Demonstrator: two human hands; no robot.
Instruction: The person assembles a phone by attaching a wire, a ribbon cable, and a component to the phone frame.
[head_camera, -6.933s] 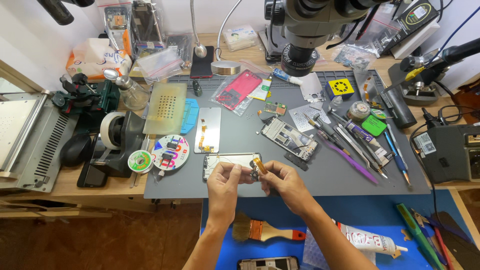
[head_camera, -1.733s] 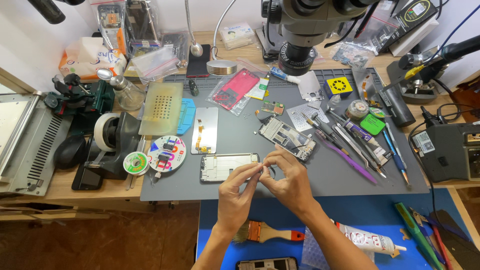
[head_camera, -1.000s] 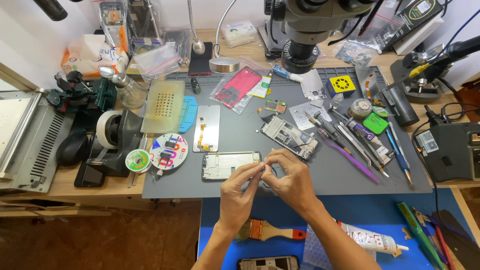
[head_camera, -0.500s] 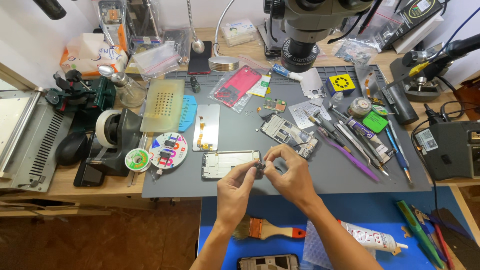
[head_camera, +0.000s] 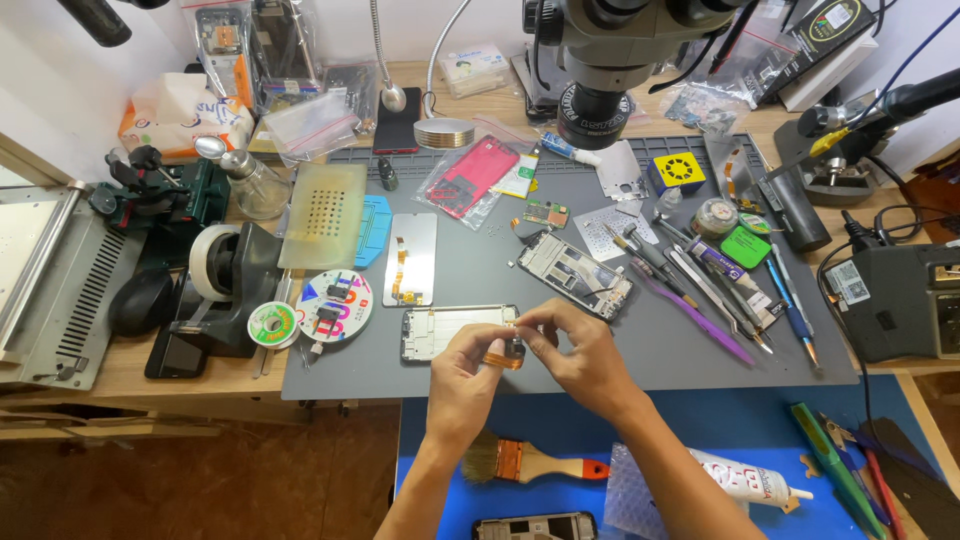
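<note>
Grey mat under everything; phone frame lies flat on it w/ long axis left-right, just above my hands. My left hand & right hand are together, both pinching a small amber part at the frame's right end; which way it points I can't tell. Vs half a sec ago: hands abt same spot, part a bit more exposed.

We see grey mat, blue sheet at near edge, amber part, pink pouch, green-yellow solder reel.
</note>
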